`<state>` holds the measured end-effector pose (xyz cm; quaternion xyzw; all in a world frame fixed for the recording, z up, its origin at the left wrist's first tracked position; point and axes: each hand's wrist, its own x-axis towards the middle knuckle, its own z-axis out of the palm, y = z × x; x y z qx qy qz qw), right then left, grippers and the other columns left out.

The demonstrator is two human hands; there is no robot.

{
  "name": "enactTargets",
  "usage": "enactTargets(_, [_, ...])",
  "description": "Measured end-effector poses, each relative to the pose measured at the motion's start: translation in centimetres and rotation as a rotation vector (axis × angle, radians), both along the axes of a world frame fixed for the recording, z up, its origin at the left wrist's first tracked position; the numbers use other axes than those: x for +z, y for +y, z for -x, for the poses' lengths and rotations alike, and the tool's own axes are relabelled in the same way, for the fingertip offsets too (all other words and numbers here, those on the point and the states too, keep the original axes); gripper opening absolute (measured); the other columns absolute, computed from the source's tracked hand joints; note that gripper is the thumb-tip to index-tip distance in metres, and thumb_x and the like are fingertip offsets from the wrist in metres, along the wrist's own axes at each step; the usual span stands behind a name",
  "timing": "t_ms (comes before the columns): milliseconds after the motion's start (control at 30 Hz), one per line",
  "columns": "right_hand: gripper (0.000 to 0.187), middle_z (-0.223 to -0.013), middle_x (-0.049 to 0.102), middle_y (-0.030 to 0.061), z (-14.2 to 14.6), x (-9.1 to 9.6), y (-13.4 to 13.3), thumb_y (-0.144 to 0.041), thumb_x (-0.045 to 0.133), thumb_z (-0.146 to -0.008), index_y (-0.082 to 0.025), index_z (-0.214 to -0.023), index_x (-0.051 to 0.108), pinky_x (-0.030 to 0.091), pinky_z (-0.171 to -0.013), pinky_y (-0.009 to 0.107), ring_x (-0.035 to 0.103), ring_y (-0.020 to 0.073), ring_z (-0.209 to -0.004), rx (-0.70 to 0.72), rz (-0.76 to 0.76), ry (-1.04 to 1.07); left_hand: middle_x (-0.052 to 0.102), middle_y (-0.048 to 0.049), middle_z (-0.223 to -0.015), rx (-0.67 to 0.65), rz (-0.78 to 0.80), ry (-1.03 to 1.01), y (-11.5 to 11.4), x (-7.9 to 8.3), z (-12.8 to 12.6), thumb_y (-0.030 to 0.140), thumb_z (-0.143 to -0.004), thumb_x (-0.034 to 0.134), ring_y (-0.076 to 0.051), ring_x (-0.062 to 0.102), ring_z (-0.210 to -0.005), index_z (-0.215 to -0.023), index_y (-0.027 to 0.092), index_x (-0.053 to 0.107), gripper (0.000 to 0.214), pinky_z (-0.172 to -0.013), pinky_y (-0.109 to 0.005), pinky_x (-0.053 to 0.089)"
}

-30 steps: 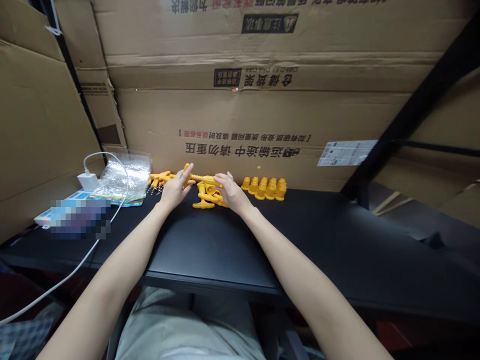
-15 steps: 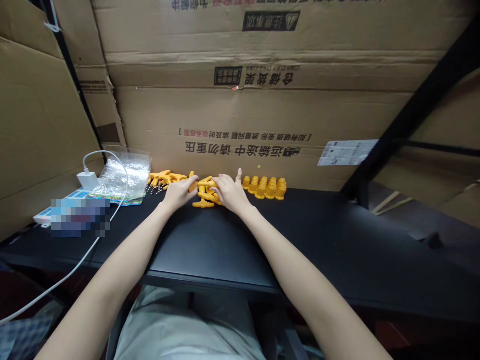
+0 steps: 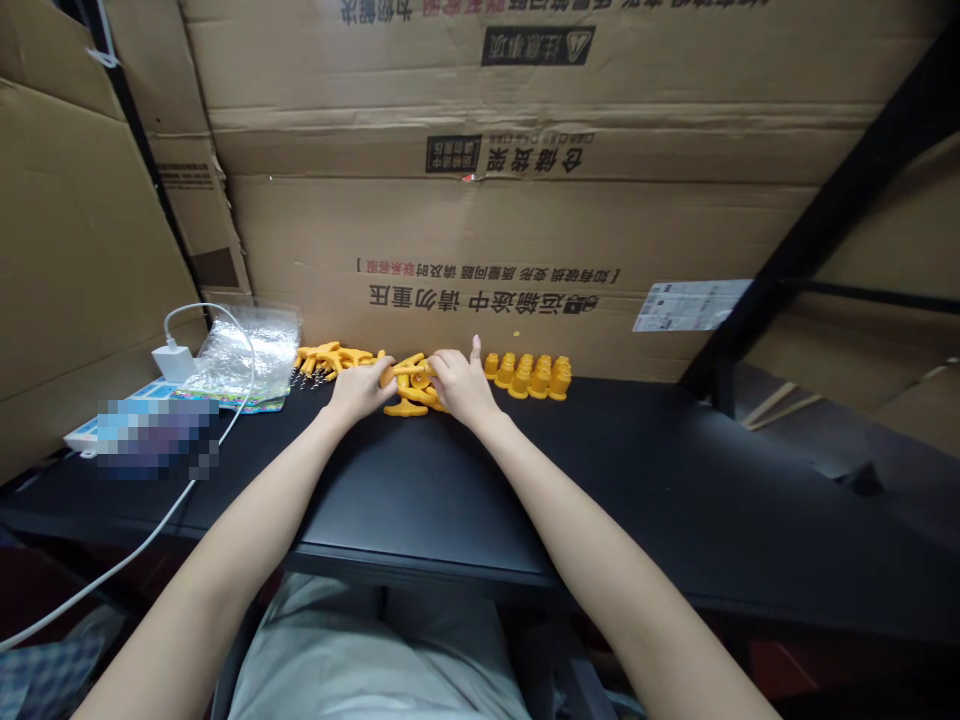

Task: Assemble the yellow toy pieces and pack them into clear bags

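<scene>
My left hand (image 3: 363, 390) is closed on an orange-yellow plastic piece (image 3: 386, 374), its fingertips pinched round it; the exact shape is partly hidden. Close by on the right, my right hand (image 3: 460, 388) has curled fingers on a yellow T-shaped handle (image 3: 409, 369) that points towards the left hand, with its thumb sticking up. Below and between both hands lies a small heap of yellow T-shaped handles (image 3: 406, 409) on the black table (image 3: 420, 490). The right hand's fingers hide part of this heap.
Left of my hands lies a pile of yellow handles (image 3: 330, 354) with dark metal spirals. Yellow cup-shaped caps (image 3: 540, 380) stand in rows at right. A clear plastic bag (image 3: 240, 355), power strip (image 3: 90, 430), white charger (image 3: 173, 361) and cable lie left. Cardboard (image 3: 450, 220) walls the back.
Both hands stay nearly in place over the heap. The piece at the left hand and the handle at the right have shifted and tilted slightly.
</scene>
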<state>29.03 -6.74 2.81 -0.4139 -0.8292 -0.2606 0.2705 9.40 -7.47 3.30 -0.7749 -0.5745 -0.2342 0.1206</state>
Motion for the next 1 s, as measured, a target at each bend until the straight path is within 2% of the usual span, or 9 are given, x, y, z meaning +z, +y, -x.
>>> enactTargets(167, [0.024, -0.109, 0.058, 0.0121, -2.2, 0.0, 1.1, -0.014, 0.039, -0.087, -0.017, -0.101, 0.058, 0.011, -0.11, 0.059, 0.051, 0.026, -0.104, -0.134, -0.03, 0.187, 0.073, -0.0096, -0.092, 0.114, -0.016, -0.072, 0.4, 0.2, 0.9, 0.036, -0.084, 0.051, -0.026, 0.068, -0.087, -0.119, 0.022, 0.061, 0.039, -0.075, -0.032, 0.049])
enactTargets(267, [0.023, -0.105, 0.057, 0.0157, -4.5, -0.6, 2.1, -0.026, 0.045, -0.086, -0.014, -0.099, 0.06, 0.025, -0.102, 0.056, 0.05, 0.0294, -0.099, -0.274, 0.002, 0.315, 0.073, -0.0088, -0.091, 0.179, -0.045, -0.153, 1.1, 0.1, 2.1, 0.036, -0.085, 0.05, -0.024, 0.067, -0.085, -0.117, 0.024, 0.063, 0.036, -0.075, -0.032, 0.048])
enactTargets(367, [0.028, -0.1, 0.057, 0.0181, -6.6, -1.7, 3.1, -0.03, 0.046, -0.085, -0.011, -0.099, 0.061, 0.036, -0.09, 0.046, 0.049, 0.0307, -0.097, -0.409, 0.112, 0.393, 0.072, -0.0089, -0.092, 0.223, -0.057, -0.249, 1.9, -0.3, 3.3, 0.033, -0.087, 0.047, -0.023, 0.067, -0.084, -0.117, 0.024, 0.062, 0.035, -0.075, -0.032, 0.048])
enactTargets(500, [0.035, -0.103, 0.06, 0.0203, -8.0, -3.0, 3.7, -0.031, 0.045, -0.084, -0.007, -0.103, 0.061, 0.035, -0.09, 0.042, 0.049, 0.0313, -0.102, -0.546, 0.26, 0.434, 0.071, -0.0095, -0.1, 0.238, -0.074, -0.368, 2.4, -0.8, 4.3, 0.021, -0.086, 0.045, -0.023, 0.066, -0.09, -0.116, 0.021, 0.061, 0.034, -0.078, -0.033, 0.048])
enactTargets(633, [0.036, -0.107, 0.061, 0.0223, -8.3, -3.5, 3.9, -0.029, 0.044, -0.084, -0.005, -0.105, 0.062, 0.032, -0.093, 0.045, 0.051, 0.0334, -0.106, -0.645, 0.335, 0.447, 0.069, -0.0087, -0.107, 0.221, -0.082, -0.406, 2.7, -1.2, 4.7, 0.017, -0.085, 0.041, -0.023, 0.064, -0.095, -0.115, 0.021, 0.061, 0.036, -0.08, -0.033, 0.048])
enactTargets(800, [0.033, -0.101, 0.064, 0.0244, -8.3, -3.8, 3.9, -0.027, 0.044, -0.082, -0.007, -0.097, 0.065, 0.03, -0.093, 0.053, 0.053, 0.0381, -0.105, -0.695, 0.323, 0.479, 0.065, -0.0083, -0.112, 0.157, -0.141, -0.401, 3.5, -1.5, 5.3, 0.009, -0.08, 0.042, -0.022, 0.06, -0.103, -0.118, 0.018, 0.057, 0.042, -0.088, -0.033, 0.046])
enactTargets(900, [0.034, -0.105, 0.063, 0.0245, -8.2, -4.0, 3.8, -0.025, 0.045, -0.079, -0.007, -0.103, 0.061, 0.031, -0.093, 0.054, 0.053, 0.0385, -0.105, -0.683, 0.285, 0.493, 0.062, -0.0101, -0.114, 0.095, -0.152, -0.333, 4.1, -1.4, 5.5, 0.009, -0.08, 0.042, -0.022, 0.058, -0.105, -0.122, 0.017, 0.053, 0.043, -0.091, -0.033, 0.045])
enactTargets(1000, [0.039, -0.111, 0.06, 0.026, -8.1, -4.1, 3.8, -0.025, 0.046, -0.078, -0.005, -0.111, 0.056, 0.029, -0.095, 0.055, 0.053, 0.0386, -0.107, -0.661, 0.262, 0.487, 0.06, -0.0118, -0.116, 0.011, -0.128, -0.205, 4.6, -1.0, 5.5, 0.017, -0.085, 0.043, -0.023, 0.056, -0.108, -0.124, 0.017, 0.052, 0.039, -0.092, -0.035, 0.043])
